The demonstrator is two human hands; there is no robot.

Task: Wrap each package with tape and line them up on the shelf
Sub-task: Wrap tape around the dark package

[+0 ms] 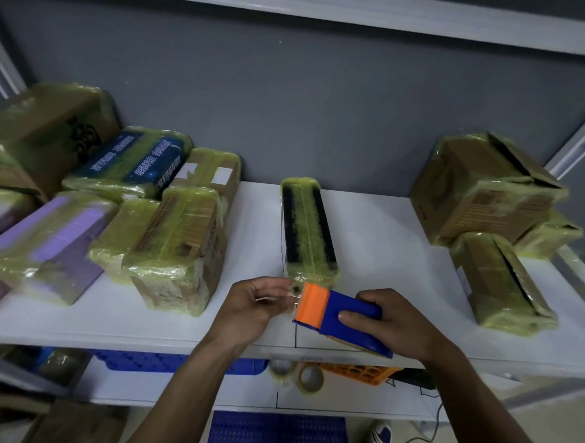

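1. The tape dispenser (341,315) (blue body, orange front) is gripped by the right hand (387,320). The thumb is laid across its top and the fingers (370,297) are curled round its far side, so that the roll can be steered and pulled against.
2. The free end of the clear tape (292,299) appears to be pinched between the thumb and curled fingers (274,288) of the left hand (251,305). It is probably held taut this way so that it cannot stick to itself (the strip is thin and blurred, so the exact grip is judged, not plainly seen).
3. The black package (308,230) is set alone in the middle of the white shelf (385,251), lengthwise, with its near end just beyond both hands. A yellowish band of tape is already laid along its top, and the near end seems to be the part being sealed or cut off.
4. Finished packages are kept aside so the working spot is left free: a wrapped group (172,245) stands to the left, touching one another, and a stacked pair (482,188) with a further package (498,280) lies to the right, well apart from the black one.
5. Spare rolls (311,378) are stored on the lower shelf, within reach (beside a blue crate (176,361)).
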